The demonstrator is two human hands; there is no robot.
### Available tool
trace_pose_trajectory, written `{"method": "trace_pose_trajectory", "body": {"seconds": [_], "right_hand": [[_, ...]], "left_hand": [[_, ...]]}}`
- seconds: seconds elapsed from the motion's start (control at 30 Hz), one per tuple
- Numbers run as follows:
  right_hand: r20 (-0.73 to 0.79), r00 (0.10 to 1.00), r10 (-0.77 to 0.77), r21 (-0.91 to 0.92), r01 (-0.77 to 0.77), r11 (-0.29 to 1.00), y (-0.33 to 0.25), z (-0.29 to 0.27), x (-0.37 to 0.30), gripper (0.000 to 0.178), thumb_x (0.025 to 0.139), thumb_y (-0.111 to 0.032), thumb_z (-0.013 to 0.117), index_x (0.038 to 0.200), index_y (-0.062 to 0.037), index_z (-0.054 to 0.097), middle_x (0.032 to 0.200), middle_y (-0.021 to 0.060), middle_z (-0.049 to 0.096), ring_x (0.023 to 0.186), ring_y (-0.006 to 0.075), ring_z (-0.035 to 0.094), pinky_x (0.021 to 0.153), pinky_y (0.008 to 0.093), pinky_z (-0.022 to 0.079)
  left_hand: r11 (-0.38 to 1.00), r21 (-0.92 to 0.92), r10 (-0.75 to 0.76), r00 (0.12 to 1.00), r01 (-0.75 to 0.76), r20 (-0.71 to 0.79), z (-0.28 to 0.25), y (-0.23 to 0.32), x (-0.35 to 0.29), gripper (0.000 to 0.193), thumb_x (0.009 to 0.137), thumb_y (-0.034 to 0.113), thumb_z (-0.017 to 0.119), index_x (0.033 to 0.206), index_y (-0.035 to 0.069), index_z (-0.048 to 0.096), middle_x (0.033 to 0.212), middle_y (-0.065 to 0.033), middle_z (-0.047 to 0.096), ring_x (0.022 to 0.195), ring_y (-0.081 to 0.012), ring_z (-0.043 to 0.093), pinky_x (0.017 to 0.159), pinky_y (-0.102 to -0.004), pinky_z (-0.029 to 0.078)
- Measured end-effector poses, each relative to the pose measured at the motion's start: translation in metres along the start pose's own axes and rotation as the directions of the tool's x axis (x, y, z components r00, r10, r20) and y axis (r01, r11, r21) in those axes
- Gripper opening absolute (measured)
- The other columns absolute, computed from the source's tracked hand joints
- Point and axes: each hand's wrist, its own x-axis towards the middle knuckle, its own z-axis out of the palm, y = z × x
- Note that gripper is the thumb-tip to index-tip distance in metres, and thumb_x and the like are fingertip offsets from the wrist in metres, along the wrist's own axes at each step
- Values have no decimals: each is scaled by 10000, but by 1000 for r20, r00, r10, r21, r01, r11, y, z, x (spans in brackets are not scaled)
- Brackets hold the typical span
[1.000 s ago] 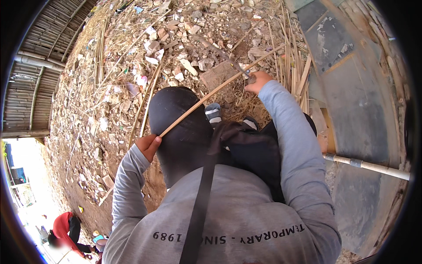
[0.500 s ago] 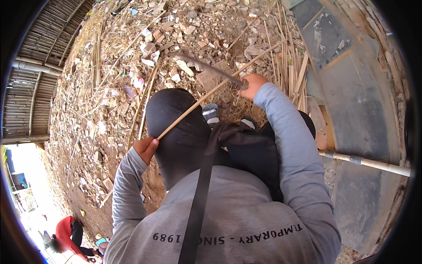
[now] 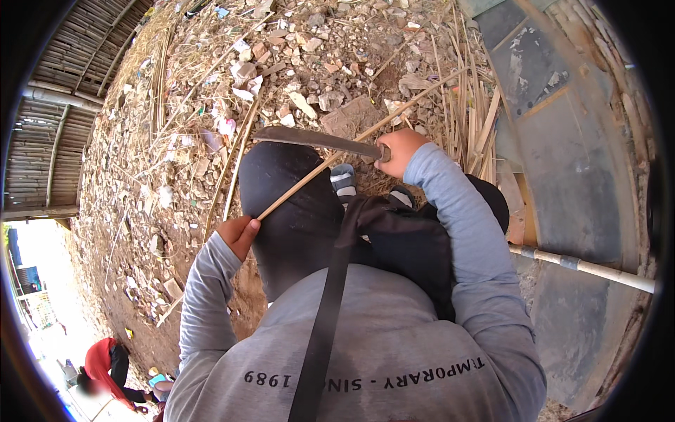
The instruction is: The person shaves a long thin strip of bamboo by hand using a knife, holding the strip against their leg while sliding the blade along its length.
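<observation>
My left hand [image 3: 239, 234] pinches the near end of a long, thin bamboo strip [image 3: 301, 185] beside my left knee. The strip slants over my thigh, away to the upper right, its far end near other strips. In my right hand [image 3: 402, 150] is the handle of a machete [image 3: 302, 137], fingers wrapped round it. Its dark, worn blade points left, over my left knee, and crosses the strip close to the handle. Whether blade and strip touch, I cannot tell.
Stones and rubble [image 3: 309, 63] cover the ground ahead. Split bamboo strips [image 3: 485, 133] lie at the right, beside grey panels [image 3: 569, 176] and a bamboo pole [image 3: 583, 266]. A slatted bamboo wall [image 3: 42, 155] stands left. A person in red [image 3: 102, 362] bends over at the lower left.
The machete blade has swung down and nearer, from pointing up-left to lying almost level across the strip. My right hand has shifted slightly nearer; my left still pinches the strip.
</observation>
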Motion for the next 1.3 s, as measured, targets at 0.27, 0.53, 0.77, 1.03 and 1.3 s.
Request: {"method": "trace_pose_trajectory", "body": {"seconds": [0.27, 0.53, 0.77, 1.03, 1.3], "right_hand": [[-126, 967, 220, 107, -207, 972, 51, -5, 19, 408, 666, -355, 765, 891, -31, 661, 799, 160, 662, 791, 300, 651, 758, 379, 499], [138, 983, 124, 155, -145, 977, 31, -4, 18, 595, 660, -397, 765, 1102, -17, 643, 1017, 182, 674, 976, 289, 645, 898, 358, 482], [-70, 989, 128, 158, -116, 981, 39, 10, 18, 444, 673, -339, 766, 954, -13, 655, 744, 125, 663, 688, 243, 641, 686, 361, 502], [-68, 970, 233, 177, -218, 960, 64, 10, 29, 558, 672, -400, 740, 1094, -47, 649, 1031, 194, 661, 982, 327, 631, 902, 376, 482], [105, 993, 52, 23, -55, 998, 4, -6, 13, 394, 706, -361, 728, 974, -78, 674, 898, 158, 671, 863, 311, 649, 799, 394, 497]], "left_hand": [[999, -40, 25, 999, -27, -39, 5, -2, 1, 447, 986, 352, 432, 744, -14, 516, 585, -158, 479, 547, -269, 468, 565, -399, 392], [1000, -11, -18, 999, 17, -37, 5, -5, 1, 461, 982, 367, 428, 757, -23, 525, 601, -191, 501, 568, -329, 507, 572, -409, 406], [999, -17, -40, 999, 39, -25, 5, 0, 0, 472, 990, 373, 408, 766, -25, 523, 602, -119, 469, 589, -196, 436, 585, -367, 390], [1000, 5, 9, 998, -8, -54, 7, -7, 4, 456, 976, 367, 445, 750, -20, 526, 587, -185, 493, 542, -311, 481, 559, -411, 395], [997, -57, -52, 999, 53, 14, 2, -3, -1, 535, 992, 441, 386, 781, -23, 548, 607, -62, 499, 593, -144, 450, 565, -338, 387]]}}
